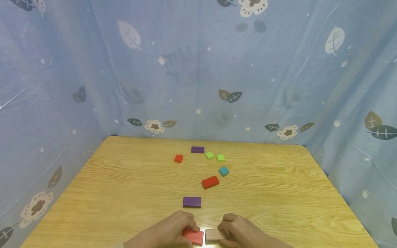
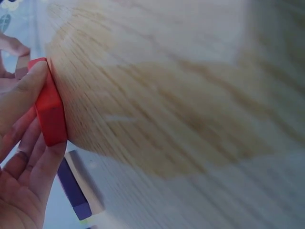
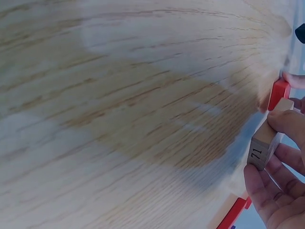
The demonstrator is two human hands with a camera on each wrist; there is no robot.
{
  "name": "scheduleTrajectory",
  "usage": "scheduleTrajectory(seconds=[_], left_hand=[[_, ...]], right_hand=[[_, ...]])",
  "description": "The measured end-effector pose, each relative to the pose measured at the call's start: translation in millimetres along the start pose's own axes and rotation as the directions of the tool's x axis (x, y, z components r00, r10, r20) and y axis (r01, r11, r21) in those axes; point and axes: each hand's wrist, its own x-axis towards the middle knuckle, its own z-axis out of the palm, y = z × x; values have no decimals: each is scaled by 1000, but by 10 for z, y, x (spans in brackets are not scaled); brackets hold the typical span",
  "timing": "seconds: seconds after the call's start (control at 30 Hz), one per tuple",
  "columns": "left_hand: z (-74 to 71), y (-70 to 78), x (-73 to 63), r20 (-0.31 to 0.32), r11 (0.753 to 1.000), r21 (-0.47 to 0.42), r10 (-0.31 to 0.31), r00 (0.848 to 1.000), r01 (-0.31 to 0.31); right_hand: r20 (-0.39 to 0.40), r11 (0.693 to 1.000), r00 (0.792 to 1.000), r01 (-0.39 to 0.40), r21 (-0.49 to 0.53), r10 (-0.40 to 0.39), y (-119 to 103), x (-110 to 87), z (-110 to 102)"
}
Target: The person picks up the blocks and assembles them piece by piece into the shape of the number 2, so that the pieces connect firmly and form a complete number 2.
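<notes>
Near the front edge of the table, my left hand point(image 1: 178, 230) grips a red rectangular block point(image 1: 193, 237), thumb on one side and fingertips on the other. My right hand point(image 1: 240, 231) holds a plain wooden block point(image 1: 213, 235) the same way. The two blocks lie end to end with a thin gap between them in the head view. In the right wrist view the wooden block point(image 3: 263, 143) shows the number 71 on its end. A purple block point(image 1: 192, 202) lies just beyond the left hand.
Farther back on the wooden table point(image 1: 130, 179) lie a red block point(image 1: 210, 182), a teal cube point(image 1: 224, 171), two green pieces point(image 1: 210, 155), a small red piece point(image 1: 178, 158) and another purple block point(image 1: 197, 150). A blue patterned curtain point(image 1: 186, 69) surrounds the table's back and sides.
</notes>
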Motion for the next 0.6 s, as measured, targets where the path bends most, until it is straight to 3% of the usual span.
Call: scheduleTrajectory(seconds=[0.2, 0.6], left_hand=[[3, 6, 2, -25, 999, 12, 32, 999, -32], [-9, 6, 7, -5, 1000, 0, 5, 1000, -5]], right_hand=[[9, 1000, 1000, 13, -12, -13, -15, 20, 12], [18, 996, 998, 57, -61, -56, 12, 58, 49]])
